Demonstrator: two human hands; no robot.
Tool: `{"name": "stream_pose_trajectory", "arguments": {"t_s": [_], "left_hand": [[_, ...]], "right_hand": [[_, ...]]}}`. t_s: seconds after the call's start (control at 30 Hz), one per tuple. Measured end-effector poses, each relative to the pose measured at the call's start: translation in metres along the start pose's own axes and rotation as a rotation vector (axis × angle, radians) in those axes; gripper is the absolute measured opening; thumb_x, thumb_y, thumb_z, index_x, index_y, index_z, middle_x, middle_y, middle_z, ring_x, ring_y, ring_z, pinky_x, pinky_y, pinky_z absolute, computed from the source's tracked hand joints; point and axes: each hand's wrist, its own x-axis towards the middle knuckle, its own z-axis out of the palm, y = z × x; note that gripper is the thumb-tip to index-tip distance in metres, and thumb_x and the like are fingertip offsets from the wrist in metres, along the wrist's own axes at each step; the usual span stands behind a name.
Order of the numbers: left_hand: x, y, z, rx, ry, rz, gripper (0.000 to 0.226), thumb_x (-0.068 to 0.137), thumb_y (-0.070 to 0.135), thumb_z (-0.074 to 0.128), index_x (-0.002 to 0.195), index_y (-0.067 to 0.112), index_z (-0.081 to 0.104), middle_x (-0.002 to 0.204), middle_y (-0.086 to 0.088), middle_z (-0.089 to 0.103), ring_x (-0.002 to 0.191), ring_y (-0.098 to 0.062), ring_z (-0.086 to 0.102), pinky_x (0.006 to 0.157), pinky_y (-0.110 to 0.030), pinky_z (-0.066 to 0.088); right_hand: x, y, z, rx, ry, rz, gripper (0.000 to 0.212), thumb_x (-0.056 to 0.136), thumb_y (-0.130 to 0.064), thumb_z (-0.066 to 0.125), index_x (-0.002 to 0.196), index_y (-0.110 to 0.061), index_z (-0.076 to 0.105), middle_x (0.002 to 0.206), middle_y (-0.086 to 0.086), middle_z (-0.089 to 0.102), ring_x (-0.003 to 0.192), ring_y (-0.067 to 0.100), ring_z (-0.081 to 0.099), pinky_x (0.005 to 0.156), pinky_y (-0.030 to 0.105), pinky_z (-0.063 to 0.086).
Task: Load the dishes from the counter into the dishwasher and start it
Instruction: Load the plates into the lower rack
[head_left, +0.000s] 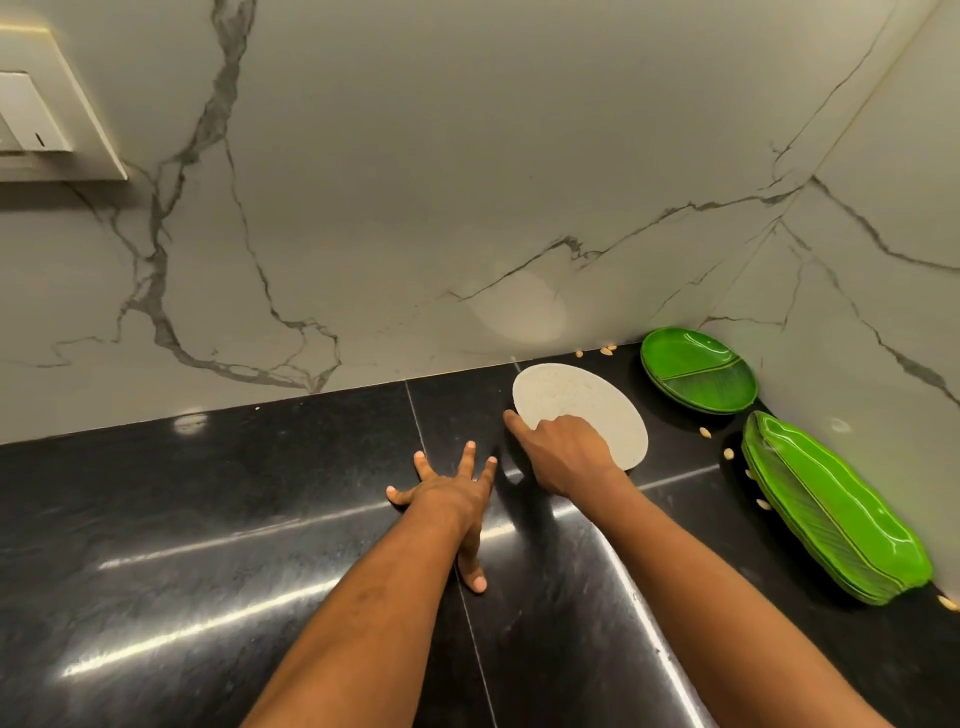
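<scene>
We found the right hand (563, 457) curled on the round white speckled plate (579, 410) near the tabletop's (208, 519) back right corner, left hand (452, 499) spread flat. Pickup under way; lifting its rim comes next.

A black polished worktop (208, 519) is filling the lower half of the frame, catching streaks of light, with a thin seam (415, 415) running across it near the middle. Behind it, a pale marble wall (415, 182) with grey veins is taking up the upper half and turning a corner at the right. A cream switch plate (36, 114) is sitting on the wall at the upper left. Small pale seeds (728, 453) are lying scattered on the worktop at the right.
</scene>
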Motion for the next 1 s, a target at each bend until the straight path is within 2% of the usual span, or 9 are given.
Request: {"name": "stream_pose_trajectory", "arguments": {"t_s": [0.13, 0.27, 0.37, 0.47, 0.57, 0.67, 0.77, 0.83, 1.0], "left_hand": [[-0.003, 0.0, 0.0, -0.017, 0.015, 0.01, 0.144, 0.063, 0.041, 0.091, 0.151, 0.04, -0.023, 0.155, 0.009, -0.04, 0.14, -0.052, -0.029, 0.103, -0.083, 0.01], [-0.009, -0.003, 0.003, 0.0, 0.068, 0.023, 0.143, 0.063, 0.043, 0.091, 0.152, 0.039, -0.02, 0.157, 0.01, -0.036, 0.142, -0.05, -0.025, 0.105, -0.081, 0.009], [-0.021, -0.004, 0.011, 0.093, 0.161, 0.055, 0.137, 0.065, 0.048, 0.089, 0.156, 0.034, -0.013, 0.163, 0.004, -0.025, 0.147, -0.048, -0.013, 0.111, -0.076, 0.008], [-0.037, 0.001, 0.028, 0.166, 0.321, 0.071, 0.126, 0.072, 0.047, 0.084, 0.158, 0.029, -0.007, 0.165, -0.001, -0.017, 0.151, -0.042, -0.003, 0.114, -0.071, 0.009], [-0.06, 0.015, 0.048, 0.138, 0.484, 0.112, 0.103, 0.089, 0.041, 0.069, 0.159, 0.026, -0.005, 0.166, -0.003, -0.013, 0.152, -0.036, -0.001, 0.119, -0.064, 0.007], [-0.072, 0.025, 0.057, 0.053, 0.596, 0.151, 0.083, 0.1, 0.047, 0.049, 0.159, 0.025, -0.003, 0.166, -0.004, -0.012, 0.153, -0.033, -0.001, 0.121, -0.059, 0.005], [-0.095, 0.039, 0.074, 0.117, 0.676, 0.206, 0.076, 0.102, 0.054, 0.036, 0.159, 0.024, -0.004, 0.166, -0.003, -0.012, 0.153, -0.03, -0.002, 0.121, -0.056, 0.002], [-0.108, 0.045, 0.087, 0.148, 0.727, 0.228, 0.074, 0.102, 0.057, 0.03, 0.159, 0.024, -0.004, 0.166, -0.002, -0.013, 0.153, -0.029, -0.003, 0.122, -0.055, 0.002], [-0.14, 0.047, 0.117, 0.174, 0.782, 0.272, 0.073, 0.101, 0.061, 0.022, 0.158, 0.025, -0.007, 0.164, -0.001, -0.016, 0.153, -0.027, -0.006, 0.122, -0.052, -0.002]], "right_hand": [[-0.022, 0.02, -0.028, -0.001, 0.071, 0.157, 0.026, 0.099, -0.01, 0.041, 0.12, -0.008, 0.055, 0.109, 0.017, 0.066, 0.098, 0.035, 0.064, 0.073, 0.04, 0.047], [-0.062, 0.033, -0.035, 0.22, 0.193, 0.496, 0.021, 0.094, -0.007, 0.044, 0.106, -0.007, 0.061, 0.106, 0.014, 0.064, 0.095, 0.035, 0.065, 0.068, 0.039, 0.045], [-0.101, 0.034, -0.024, 0.514, 0.401, 0.818, 0.028, 0.091, -0.004, 0.046, 0.112, -0.006, 0.064, 0.106, 0.017, 0.066, 0.097, 0.039, 0.063, 0.076, 0.042, 0.049], [-0.138, 0.021, -0.01, 0.931, 0.561, 1.099, 0.044, 0.089, 0.001, 0.047, 0.127, -0.012, 0.064, 0.119, 0.018, 0.066, 0.111, 0.039, 0.059, 0.091, 0.042, 0.047], [-0.177, 0.0, 0.004, 1.314, 0.672, 1.285, 0.04, 0.09, 0.001, 0.048, 0.125, -0.013, 0.063, 0.125, 0.018, 0.062, 0.117, 0.035, 0.054, 0.094, 0.038, 0.044], [-0.19, -0.015, 0.013, 1.522, 0.767, 1.364, 0.034, 0.089, 0.001, 0.051, 0.119, -0.014, 0.054, 0.122, 0.017, 0.058, 0.111, 0.035, 0.053, 0.089, 0.036, 0.044], [-0.214, -0.025, 0.018, 1.69, 0.865, 1.408, 0.038, 0.086, 0.001, 0.055, 0.114, -0.023, 0.046, 0.128, 0.015, 0.054, 0.109, 0.034, 0.056, 0.089, 0.051, 0.052], [-0.229, -0.033, 0.019, 1.825, 0.911, 1.409, 0.044, 0.086, 0.003, 0.056, 0.115, -0.027, 0.043, 0.133, 0.009, 0.049, 0.113, 0.032, 0.055, 0.083, 0.055, 0.055], [-0.266, -0.055, 0.011, 2.004, 0.995, 1.403, 0.052, 0.092, 0.004, 0.053, 0.135, -0.02, 0.038, 0.123, -0.004, 0.038, 0.104, 0.023, 0.052, 0.054, 0.035, 0.057]]}}
